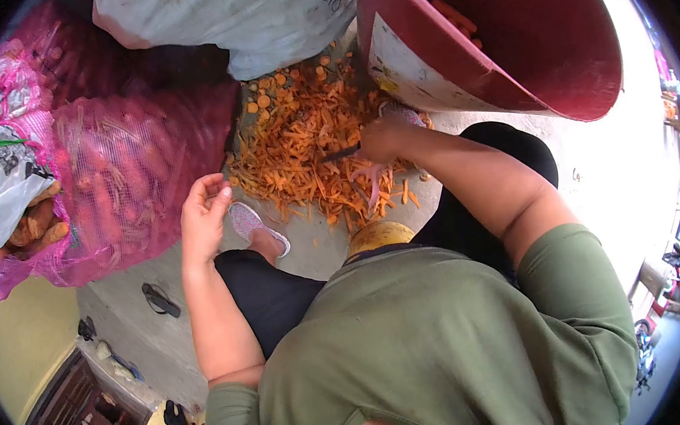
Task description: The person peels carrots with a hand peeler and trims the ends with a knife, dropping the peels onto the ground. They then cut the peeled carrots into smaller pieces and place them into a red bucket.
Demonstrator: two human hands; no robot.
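My left hand (206,215) is raised beside the pink mesh sack, its fingers loosely bent and apart from the thumb, with nothing seen in it. My right hand (386,138) is closed around a knife (341,154), whose dark narrow blade points left over the heap. Below both hands, a pile of orange carrot peelings (295,152) covers the floor, with round cut carrot ends (262,101) at its far left side. Part of my right hand's grip is blurred.
A pink mesh sack (125,173) full of carrots stands at left, with loose carrots (37,224) at its opening. A white sack (261,19) is at the back. At right stands a large red tub (496,64) with carrots inside. A sandal (160,299) lies on the floor.
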